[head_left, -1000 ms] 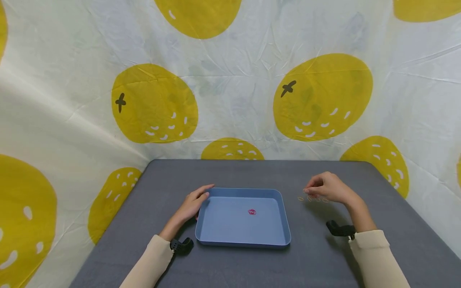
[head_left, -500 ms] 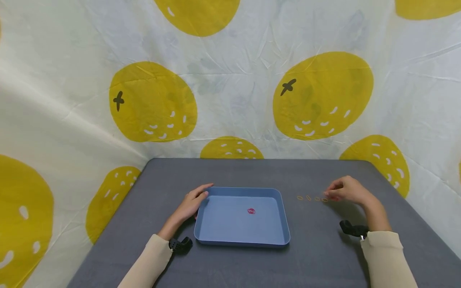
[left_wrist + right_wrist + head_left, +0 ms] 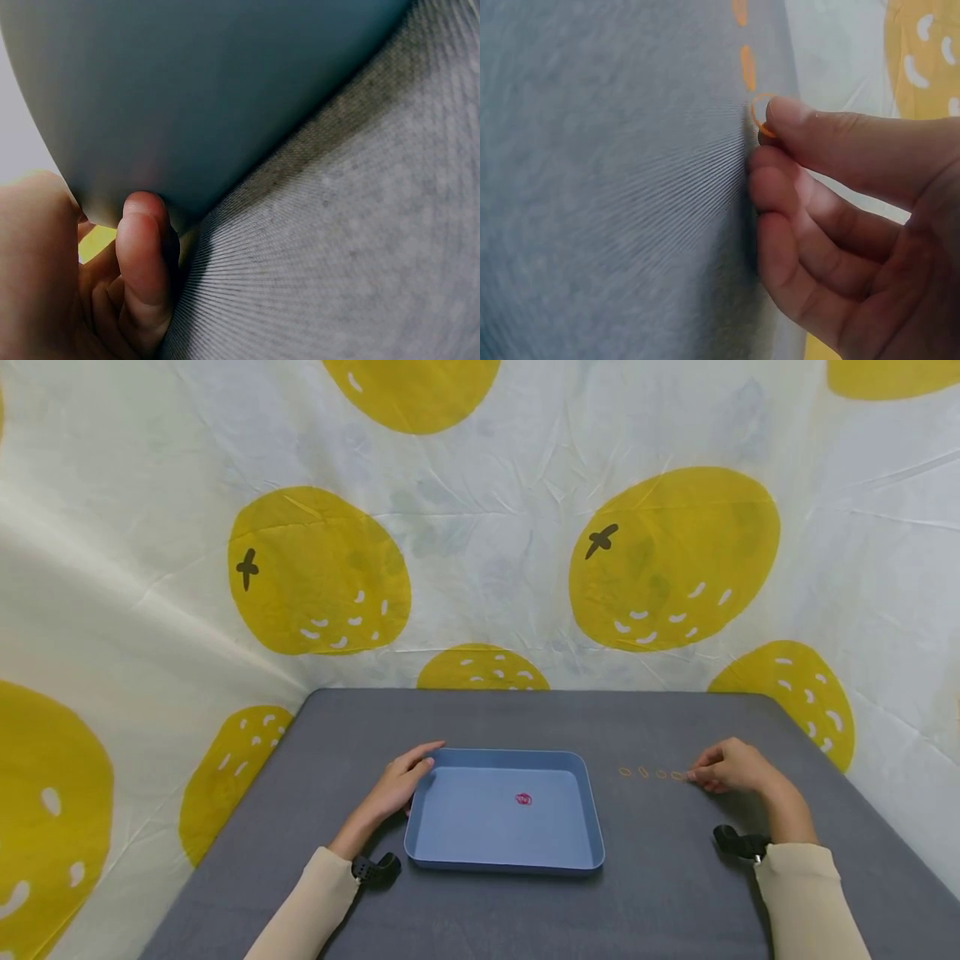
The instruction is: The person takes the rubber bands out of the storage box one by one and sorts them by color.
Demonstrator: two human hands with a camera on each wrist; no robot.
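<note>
In the head view my left hand (image 3: 395, 785) holds the far left corner of a blue rectangular tray (image 3: 442, 853), its thumb over the rim. The left wrist view shows a curled finger (image 3: 142, 251) against the tray's outer wall. Inside the tray lies a small red tangle of bands (image 3: 523, 799). To the right, my right hand (image 3: 738, 767) is down at the table, thumb and index finger pinching the edge of a thin orange rubber band (image 3: 756, 112). Its other fingers are curled beneath. More orange rubber bands (image 3: 642, 772) lie in a row between this hand and the tray.
A dark grey cloth-covered table (image 3: 495, 918) lies under everything. Behind it and at the sides hangs a white curtain (image 3: 487, 577) with big yellow fruit prints. Each wrist wears a black camera mount (image 3: 738, 843).
My right hand has moved right along the row of bands, then lowered to the table and pinched the rubber band at the right end. My left hand and the tray stay put.
</note>
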